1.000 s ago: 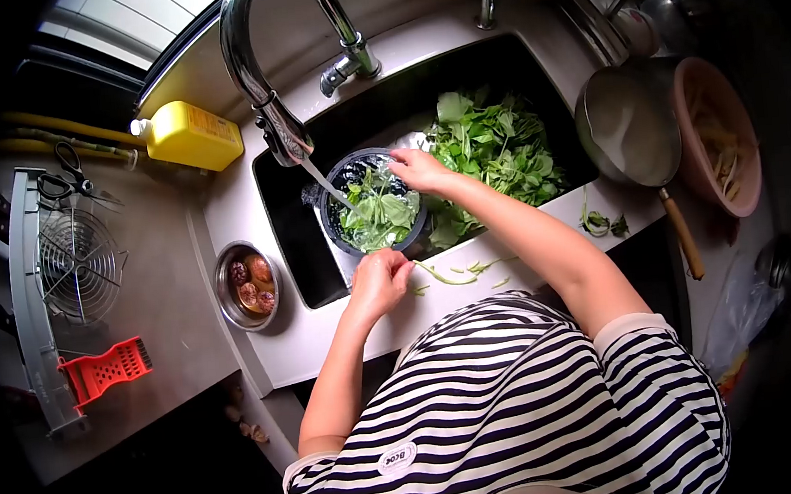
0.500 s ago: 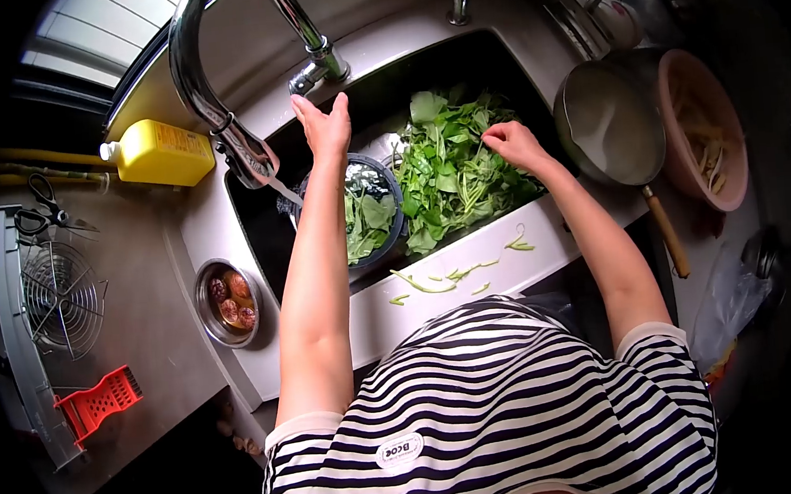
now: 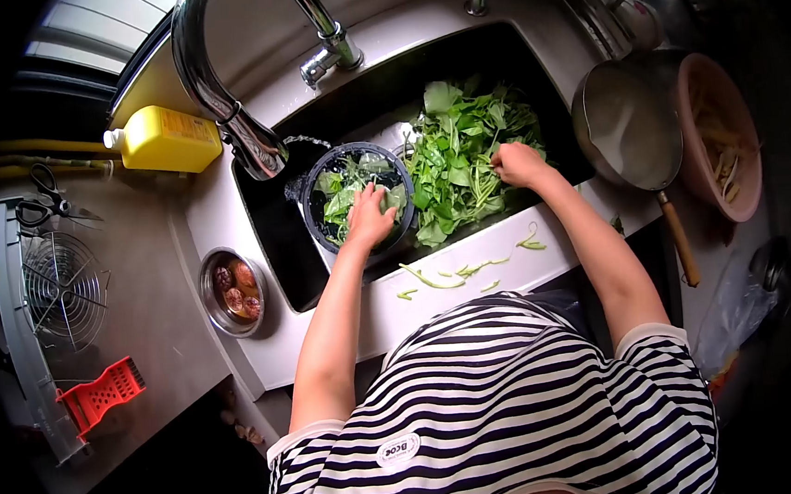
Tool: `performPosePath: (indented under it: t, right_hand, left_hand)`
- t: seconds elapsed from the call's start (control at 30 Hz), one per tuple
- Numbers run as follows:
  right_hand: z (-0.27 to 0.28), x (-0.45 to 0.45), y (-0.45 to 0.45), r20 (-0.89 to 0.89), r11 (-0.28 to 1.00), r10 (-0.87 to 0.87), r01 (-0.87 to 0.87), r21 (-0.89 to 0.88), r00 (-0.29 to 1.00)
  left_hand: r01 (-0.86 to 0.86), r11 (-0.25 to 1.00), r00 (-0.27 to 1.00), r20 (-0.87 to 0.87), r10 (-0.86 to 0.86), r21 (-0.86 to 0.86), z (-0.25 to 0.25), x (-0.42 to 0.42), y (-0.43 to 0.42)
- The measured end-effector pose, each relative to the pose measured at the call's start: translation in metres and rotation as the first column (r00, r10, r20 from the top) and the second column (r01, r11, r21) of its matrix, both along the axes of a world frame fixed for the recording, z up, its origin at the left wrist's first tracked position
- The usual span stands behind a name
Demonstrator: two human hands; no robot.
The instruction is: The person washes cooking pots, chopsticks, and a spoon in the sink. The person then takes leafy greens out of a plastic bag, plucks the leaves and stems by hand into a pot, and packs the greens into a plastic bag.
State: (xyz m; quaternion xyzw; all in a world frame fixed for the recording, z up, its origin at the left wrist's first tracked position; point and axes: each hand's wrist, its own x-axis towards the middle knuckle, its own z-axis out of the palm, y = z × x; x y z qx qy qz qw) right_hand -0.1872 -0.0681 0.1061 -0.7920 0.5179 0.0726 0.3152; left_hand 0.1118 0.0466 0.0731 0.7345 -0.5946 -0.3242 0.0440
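My left hand [image 3: 370, 221] is over a round dark-rimmed basin [image 3: 311, 218] in the sink, its fingers spread and touching the wet leafy greens [image 3: 340, 196] inside. Beside the basin lies a big heap of leafy greens with stems [image 3: 463, 163]. At the right edge of that heap, my right hand [image 3: 521, 165] has its fingers curled together on some stems; the fingertips are partly hidden. Above the basin is the chrome faucet [image 3: 258, 146], with a thin, twisting strand of water [image 3: 306, 141] near its spout.
Loose stem pieces [image 3: 435, 279] lie on the sink's front ledge. Left stand a yellow jug [image 3: 169, 139], a metal bowl of reddish-brown items [image 3: 232, 292], scissors [image 3: 50, 200] and a red grater [image 3: 101, 396]. Right are a wooden-handled pan [image 3: 633, 131] and a pink basin [image 3: 752, 191].
My left hand has come down from the tap lever into the basin of greens. The falling water has thinned. My right hand has stayed at the heap, its fingers curling in more.
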Motion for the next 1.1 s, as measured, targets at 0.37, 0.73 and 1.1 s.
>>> performPosePath:
  t: [0.37,0.73,1.1]
  right_hand:
    - [0.067,0.019,0.019,0.556,0.815,-0.379,-0.019,0.579,0.740]
    - [0.067,0.032,0.033,0.593,0.778,-0.414,-0.069,0.624,0.690]
    - [0.076,0.058,0.065,0.458,0.955,0.194,-0.061,-0.290,0.868]
  left_hand:
    - [0.042,0.948,0.998,0.061,-0.024,-0.316,0.071,-0.023,-0.005]
    - [-0.237,0.938,0.784,-0.620,0.032,-0.251,0.105,-0.061,-0.012]
    - [-0.126,0.868,0.924,-0.375,-0.073,-0.480,0.108,-0.069,-0.003]
